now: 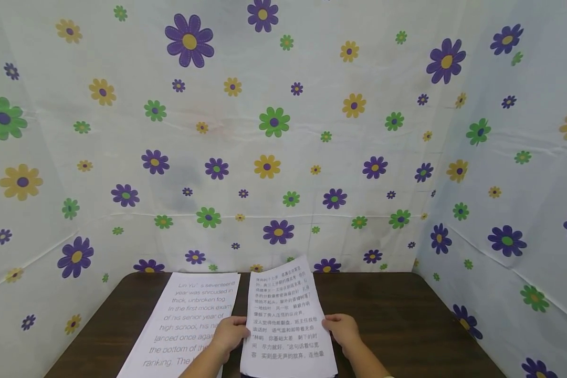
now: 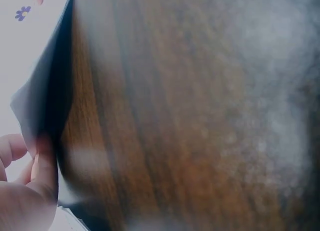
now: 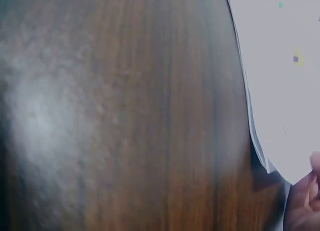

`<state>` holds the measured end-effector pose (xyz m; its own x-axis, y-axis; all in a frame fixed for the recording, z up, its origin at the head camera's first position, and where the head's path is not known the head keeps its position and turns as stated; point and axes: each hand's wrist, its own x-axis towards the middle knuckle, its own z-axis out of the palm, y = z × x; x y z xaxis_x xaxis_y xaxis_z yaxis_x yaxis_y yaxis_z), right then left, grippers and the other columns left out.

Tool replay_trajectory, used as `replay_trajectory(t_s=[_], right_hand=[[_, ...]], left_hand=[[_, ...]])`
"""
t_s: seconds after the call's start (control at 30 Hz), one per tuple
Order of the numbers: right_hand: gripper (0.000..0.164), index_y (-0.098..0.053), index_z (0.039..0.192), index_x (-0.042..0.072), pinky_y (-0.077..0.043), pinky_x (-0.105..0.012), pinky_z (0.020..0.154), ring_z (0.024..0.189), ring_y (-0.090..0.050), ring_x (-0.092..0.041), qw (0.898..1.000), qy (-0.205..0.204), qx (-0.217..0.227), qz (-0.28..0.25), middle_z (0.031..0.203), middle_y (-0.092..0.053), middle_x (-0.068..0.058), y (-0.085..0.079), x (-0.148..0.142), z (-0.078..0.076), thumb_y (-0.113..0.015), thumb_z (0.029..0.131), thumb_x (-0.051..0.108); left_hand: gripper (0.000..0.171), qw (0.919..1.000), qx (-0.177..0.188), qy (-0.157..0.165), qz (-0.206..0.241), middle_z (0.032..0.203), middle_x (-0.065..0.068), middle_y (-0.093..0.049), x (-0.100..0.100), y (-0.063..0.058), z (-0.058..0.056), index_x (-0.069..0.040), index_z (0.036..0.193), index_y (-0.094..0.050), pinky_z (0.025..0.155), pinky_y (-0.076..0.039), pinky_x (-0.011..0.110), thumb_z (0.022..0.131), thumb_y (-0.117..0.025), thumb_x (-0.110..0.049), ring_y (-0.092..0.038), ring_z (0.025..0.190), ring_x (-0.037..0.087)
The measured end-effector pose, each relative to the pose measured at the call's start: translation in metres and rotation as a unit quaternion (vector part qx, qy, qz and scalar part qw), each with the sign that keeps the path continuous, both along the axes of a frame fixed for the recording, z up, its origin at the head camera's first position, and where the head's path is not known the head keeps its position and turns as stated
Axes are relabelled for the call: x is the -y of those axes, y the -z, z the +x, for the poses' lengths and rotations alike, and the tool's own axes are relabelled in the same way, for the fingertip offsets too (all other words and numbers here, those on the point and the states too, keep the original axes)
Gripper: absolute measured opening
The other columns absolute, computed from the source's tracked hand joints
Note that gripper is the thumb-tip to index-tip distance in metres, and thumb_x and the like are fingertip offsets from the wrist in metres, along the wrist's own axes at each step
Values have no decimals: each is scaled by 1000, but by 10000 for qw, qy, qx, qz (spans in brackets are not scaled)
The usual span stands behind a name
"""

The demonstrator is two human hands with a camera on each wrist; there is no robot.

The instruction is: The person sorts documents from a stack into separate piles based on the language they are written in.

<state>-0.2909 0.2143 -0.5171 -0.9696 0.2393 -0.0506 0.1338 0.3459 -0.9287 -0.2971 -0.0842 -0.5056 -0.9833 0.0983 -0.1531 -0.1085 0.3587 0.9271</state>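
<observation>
My left hand (image 1: pixel 229 335) pinches the left edge of a printed paper sheet (image 1: pixel 285 328) in the head view. On the opposite edge my right hand (image 1: pixel 344 332) pinches it between thumb and fingers. Large Chinese text covers the sheet, and its far edge curves upward, highest at the right corner. More paper edges show under it in the right wrist view. Lifted off the wood, the sheet casts a dark shadow beside the fingers (image 2: pixel 45 166) in the left wrist view. In the right wrist view, fingers (image 3: pixel 300 201) grip it near a corner.
Left of the sheet lies a paper stack (image 1: pixel 184 315) with large English text, partly covered by my left forearm. Both rest on a dark brown wooden table (image 1: pixel 382 304). White cloth walls (image 1: pixel 312 115) with printed flowers enclose the back and sides.
</observation>
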Motion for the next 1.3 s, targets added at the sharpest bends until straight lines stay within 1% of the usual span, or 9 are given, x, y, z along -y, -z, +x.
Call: replay_trajectory(t_s=[0.1, 0.2, 0.3, 0.37, 0.53, 0.73, 0.97, 1.2, 1.3], right_hand=[[29, -67, 108, -11, -52, -29, 63, 73, -62, -13, 9994, -62, 64, -327, 86, -71, -7, -1, -4, -1, -66, 88, 10], [32, -65, 112, -11, -52, -27, 63, 72, -62, -12, 9967, -140, 122, -792, 83, -70, -2, -3, -6, -2, -66, 89, 11], [34, -63, 114, -12, -53, -26, 63, 72, -63, -12, 9929, -167, 122, -1175, 82, -69, 0, -6, -7, -3, -67, 89, 11], [35, -63, 115, -12, -53, -27, 65, 73, -63, -12, 9914, -199, 119, -1288, 84, -70, 0, -9, -7, -4, -67, 90, 12], [38, -61, 118, -12, -53, -27, 67, 75, -63, -13, 9911, -301, 120, -1289, 87, -70, -1, -14, -6, -5, -66, 91, 14], [38, -61, 119, -10, -50, -27, 66, 75, -61, -14, 9909, -353, 102, -1296, 87, -69, -1, -17, -4, -6, -66, 91, 15], [39, -60, 121, -12, -52, -27, 66, 75, -60, -15, 9901, -373, -56, -1355, 88, -68, -3, -22, -4, -7, -65, 93, 15], [40, -57, 126, -13, -57, -29, 66, 75, -67, -16, 9865, -582, -243, -1510, 92, -73, -6, -27, -17, -6, -62, 93, 10], [40, -56, 127, -13, -58, -30, 67, 77, -68, -16, 9869, -636, -249, -1461, 95, -73, -8, -31, -24, -4, -60, 94, 8]], left_hand=[[46, 10000, 25, 27, 48, 103, 14, -69, -1, -1, -1, 13, 124, -56, 90, -55, 50, 82, -62, -5, -66, 101, 32], [47, 10000, 33, -14, 0, 103, 13, -69, -2, -2, -1, 13, 124, -56, 90, -55, 50, 82, -62, -6, -66, 100, 31], [44, 10000, -31, -38, -51, 103, 14, -69, -2, -3, -2, 13, 124, -57, 90, -55, 49, 84, -60, -6, -67, 101, 32], [42, 9999, -86, -54, -85, 103, 14, -69, -1, -4, -2, 13, 123, -57, 89, -57, 47, 86, -59, -7, -67, 101, 32], [37, 9996, -234, -139, -72, 102, 15, -69, 0, -9, -1, 13, 120, -60, 85, -59, 43, 89, -57, -7, -69, 96, 28], [36, 9990, -359, -211, 136, 101, 15, -69, 4, -14, -1, 13, 120, -60, 80, -60, 39, 90, -56, -7, -70, 88, 21], [37, 9974, -532, -191, 451, 102, 18, -70, 4, -20, -3, 15, 122, -58, 77, -61, 38, 91, -56, -6, -71, 86, 23], [39, 9960, -498, -104, 740, 105, 15, -70, -4, -26, -4, 11, 124, -59, 78, -60, 37, 91, -57, -8, -69, 87, 17], [40, 9950, -449, -63, 887, 107, 15, -69, -10, -29, -4, 12, 125, -57, 78, -60, 36, 90, -57, -7, -67, 87, 15]])
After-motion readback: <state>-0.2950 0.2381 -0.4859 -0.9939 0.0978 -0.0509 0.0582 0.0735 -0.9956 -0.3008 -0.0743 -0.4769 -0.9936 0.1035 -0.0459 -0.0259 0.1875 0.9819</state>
